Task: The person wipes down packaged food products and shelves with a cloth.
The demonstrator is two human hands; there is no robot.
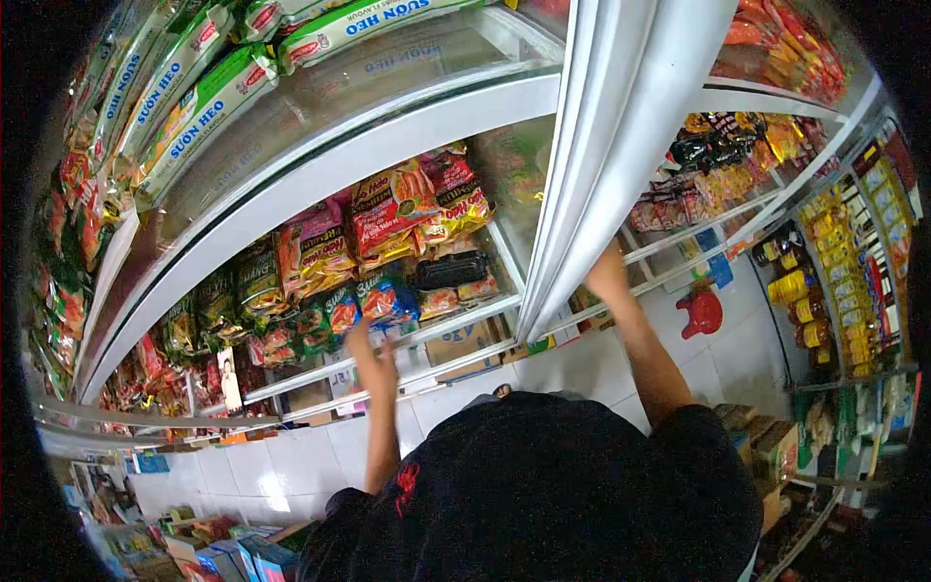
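My left hand (373, 351) is at the front rail of a glass cabinet shelf, next to a blue and red snack packet (386, 299); its fingers are partly blurred. Behind it on the shelf lie red and yellow packets (393, 206), purple and yellow packets (315, 254) and a black packet (452, 271). My right hand (609, 274) is beside the white vertical frame (621, 126), near the right-hand shelf's rail. Its fingers are mostly hidden behind that frame.
Long green and white packages (199, 126) lie on the cabinet's top at the left. Yellow bottles (805, 310) stand on a rack at the right. A red stool-like object (700, 312) rests on the tiled floor (553, 373). Boxes (228, 558) sit at the lower left.
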